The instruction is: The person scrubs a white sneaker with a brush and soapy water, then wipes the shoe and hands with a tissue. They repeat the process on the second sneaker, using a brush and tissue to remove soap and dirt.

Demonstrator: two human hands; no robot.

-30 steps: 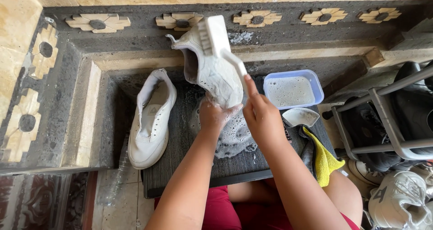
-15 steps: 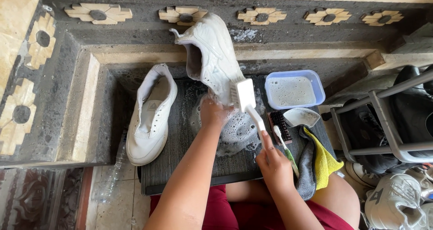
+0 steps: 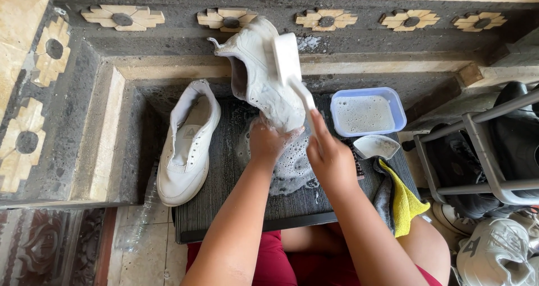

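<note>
- Shoe [image 3: 264, 78]: white sneaker, propped toe-down on the black ribbed mat [image 3: 224, 207], heel up, centre of frame, soapy.
- Left hand [image 3: 268, 143] wrapped around the toe end, fingers closed on it; foam puddle [image 3: 292, 168] right under it. Wet grip looks weak, so the shoe could slip or twist out.
- Right hand [image 3: 331, 159] closed on the handle of a white brush [image 3: 289, 61], brush head flat against the shoe's side near the heel.
- Hard strokes high on the shoe could lever it over, since only the toe is pinned.
- Blue tub [image 3: 368, 112] of sudsy water just beside the right hand; an elbow or brush swing could tip it.
- Second white sneaker [image 3: 188, 140] lies flat on the mat's left edge, apart from both hands; splashes could reach it.
- Yellow cloth [image 3: 404, 204] near the right forearm, could get dragged off.
</note>
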